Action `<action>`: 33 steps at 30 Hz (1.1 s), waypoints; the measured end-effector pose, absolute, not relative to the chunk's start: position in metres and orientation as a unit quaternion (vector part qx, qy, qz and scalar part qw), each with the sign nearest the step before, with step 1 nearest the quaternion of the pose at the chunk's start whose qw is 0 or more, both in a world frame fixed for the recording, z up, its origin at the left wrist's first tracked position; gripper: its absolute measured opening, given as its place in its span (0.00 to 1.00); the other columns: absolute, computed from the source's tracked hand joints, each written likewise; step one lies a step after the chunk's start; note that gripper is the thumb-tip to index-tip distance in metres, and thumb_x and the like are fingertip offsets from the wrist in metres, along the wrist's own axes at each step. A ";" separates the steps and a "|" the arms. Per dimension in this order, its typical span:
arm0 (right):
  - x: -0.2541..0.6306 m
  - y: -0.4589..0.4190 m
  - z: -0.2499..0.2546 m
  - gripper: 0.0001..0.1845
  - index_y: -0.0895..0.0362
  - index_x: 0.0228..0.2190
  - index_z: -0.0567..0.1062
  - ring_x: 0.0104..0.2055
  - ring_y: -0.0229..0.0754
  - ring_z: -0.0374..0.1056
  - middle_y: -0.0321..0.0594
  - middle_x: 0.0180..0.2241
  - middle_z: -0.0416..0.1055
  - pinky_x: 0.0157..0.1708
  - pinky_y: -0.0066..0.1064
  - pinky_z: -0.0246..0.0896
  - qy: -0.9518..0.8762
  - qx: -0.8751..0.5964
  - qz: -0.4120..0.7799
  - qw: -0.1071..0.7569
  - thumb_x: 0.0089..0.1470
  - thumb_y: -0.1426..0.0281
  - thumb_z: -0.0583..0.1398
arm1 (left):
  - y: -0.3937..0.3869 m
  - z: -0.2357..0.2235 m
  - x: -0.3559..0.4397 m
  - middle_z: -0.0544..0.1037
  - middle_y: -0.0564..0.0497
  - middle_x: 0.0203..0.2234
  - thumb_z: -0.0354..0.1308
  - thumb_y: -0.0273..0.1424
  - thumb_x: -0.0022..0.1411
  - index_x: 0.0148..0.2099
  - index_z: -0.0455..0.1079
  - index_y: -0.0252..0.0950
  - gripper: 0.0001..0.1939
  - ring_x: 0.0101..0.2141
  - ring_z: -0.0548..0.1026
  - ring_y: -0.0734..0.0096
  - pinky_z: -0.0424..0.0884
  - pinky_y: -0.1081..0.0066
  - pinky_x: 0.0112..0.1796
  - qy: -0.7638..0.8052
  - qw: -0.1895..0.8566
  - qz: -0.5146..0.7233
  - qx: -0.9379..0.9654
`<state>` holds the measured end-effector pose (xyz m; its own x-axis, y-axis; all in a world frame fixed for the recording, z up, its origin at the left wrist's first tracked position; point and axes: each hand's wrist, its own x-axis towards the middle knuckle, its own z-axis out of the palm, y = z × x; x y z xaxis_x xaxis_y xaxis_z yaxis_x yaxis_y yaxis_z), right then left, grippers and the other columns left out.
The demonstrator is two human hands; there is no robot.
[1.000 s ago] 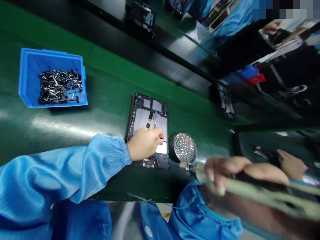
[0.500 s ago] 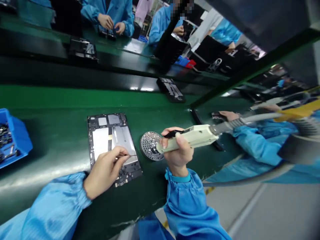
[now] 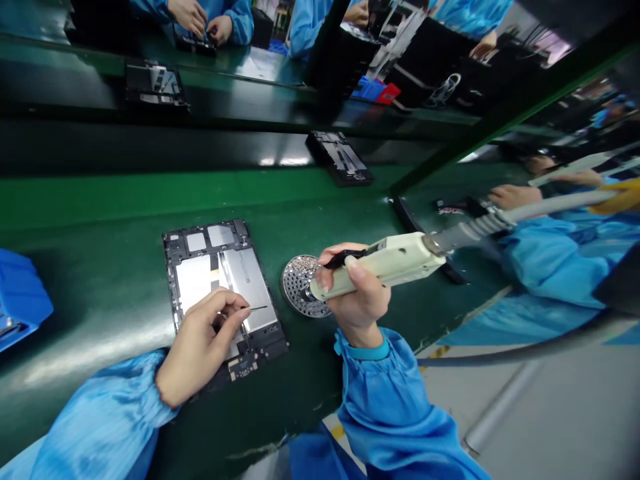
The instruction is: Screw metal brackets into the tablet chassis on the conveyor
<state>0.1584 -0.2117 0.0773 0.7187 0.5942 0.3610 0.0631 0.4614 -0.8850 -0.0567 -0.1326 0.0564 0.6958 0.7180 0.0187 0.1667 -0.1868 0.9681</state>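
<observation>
My right hand [image 3: 361, 293] is wrapped round a pale green electric screwdriver [image 3: 395, 261], with a finger along its black lever. The screwdriver's front end is at a round perforated screw tray [image 3: 296, 283] with small screws scattered on it; the bit's tip is hard to make out. In my left hand [image 3: 205, 333], thumb and fingertips pinch a thin dark pointed thing [image 3: 259, 307], perhaps a tweezer tip. This hand is over an opened tablet [image 3: 255, 267], whose silver battery and dark circuit boards show. My fingers hide part of its lower left.
A blue bin [image 3: 23, 293] stands at the left edge. Behind the green bench [image 3: 125, 207], another opened device [image 3: 343, 157] lies on a ledge, and a further one [image 3: 156, 85] beyond. A black bar [image 3: 425, 240] and a co-worker's hand [image 3: 515, 197] are at right; a grey cable trails from the screwdriver.
The view has shifted slightly, so the blue bin shows further left and lower. My left hand has moved a little left over the tablet; the screwdriver stays at the screw tray.
</observation>
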 end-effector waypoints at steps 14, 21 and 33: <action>0.159 -0.213 0.081 0.11 0.54 0.31 0.85 0.14 0.38 0.63 0.40 0.24 0.77 0.13 0.32 0.56 -0.332 -0.504 0.199 0.772 0.46 0.61 0.72 | -0.019 0.057 -0.067 0.74 0.53 0.23 0.69 0.39 0.53 0.33 0.74 0.34 0.14 0.23 0.70 0.76 0.66 0.78 0.23 0.505 0.536 0.409 0.539; 0.144 -0.203 0.129 0.11 0.50 0.28 0.86 0.14 0.39 0.59 0.46 0.24 0.78 0.15 0.39 0.55 -0.286 -0.518 0.160 0.790 0.40 0.59 0.69 | 0.010 0.044 -0.072 0.71 0.53 0.18 0.69 0.33 0.54 0.28 0.75 0.32 0.10 0.20 0.64 0.77 0.55 0.76 0.20 0.537 0.547 0.355 0.535; 0.076 -0.095 0.141 0.11 0.56 0.34 0.81 0.14 0.34 0.64 0.39 0.27 0.80 0.14 0.27 0.60 -0.371 -0.425 0.245 0.788 0.49 0.64 0.70 | 0.009 0.031 -0.067 0.75 0.55 0.21 0.64 0.24 0.61 0.31 0.76 0.35 0.06 0.21 0.70 0.75 0.67 0.75 0.28 0.524 0.508 0.302 0.613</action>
